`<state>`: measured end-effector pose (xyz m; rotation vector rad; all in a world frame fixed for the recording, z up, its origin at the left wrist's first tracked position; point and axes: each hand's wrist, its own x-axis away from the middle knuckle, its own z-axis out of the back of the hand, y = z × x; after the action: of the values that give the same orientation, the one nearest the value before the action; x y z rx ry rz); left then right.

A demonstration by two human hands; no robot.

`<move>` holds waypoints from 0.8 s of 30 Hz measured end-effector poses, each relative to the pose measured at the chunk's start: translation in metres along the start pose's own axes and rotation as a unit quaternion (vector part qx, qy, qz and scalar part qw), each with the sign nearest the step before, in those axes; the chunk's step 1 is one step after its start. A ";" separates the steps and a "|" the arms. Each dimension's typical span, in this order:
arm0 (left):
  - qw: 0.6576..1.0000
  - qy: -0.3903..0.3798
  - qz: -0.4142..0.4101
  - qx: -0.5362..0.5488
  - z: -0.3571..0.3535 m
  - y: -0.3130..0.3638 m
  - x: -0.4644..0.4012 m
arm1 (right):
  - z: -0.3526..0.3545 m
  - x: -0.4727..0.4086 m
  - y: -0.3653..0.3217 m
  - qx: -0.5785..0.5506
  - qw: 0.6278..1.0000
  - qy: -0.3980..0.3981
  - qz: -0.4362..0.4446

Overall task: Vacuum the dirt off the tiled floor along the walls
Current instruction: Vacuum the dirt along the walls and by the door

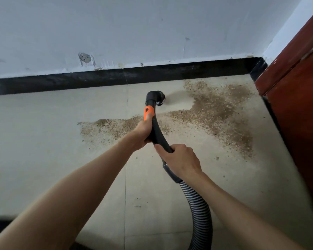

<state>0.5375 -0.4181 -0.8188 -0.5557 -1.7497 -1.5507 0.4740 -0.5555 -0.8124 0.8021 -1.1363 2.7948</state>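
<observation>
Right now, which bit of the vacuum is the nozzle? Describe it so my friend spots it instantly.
Start at the black baseboard under the white wall, then drop to the tiled floor just left of the brown dirt patch. The nozzle is the bent black tip beyond the orange band above the left hand, unlike the ribbed hose behind the right hand.

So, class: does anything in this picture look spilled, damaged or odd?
Yes. Brown dirt is spread over the floor toward the corner, by the nozzle. The wall has a chipped patch just above the black skirting.
</observation>
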 end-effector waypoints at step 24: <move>0.965 0.156 0.018 0.211 0.237 -0.052 0.048 | -0.146 0.017 -0.142 0.181 0.962 -0.129 0.157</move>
<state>0.4137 -0.2037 -0.8212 -0.1203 -1.7378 -1.1185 0.4221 -0.3584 -0.8003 1.1350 -0.8481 3.3025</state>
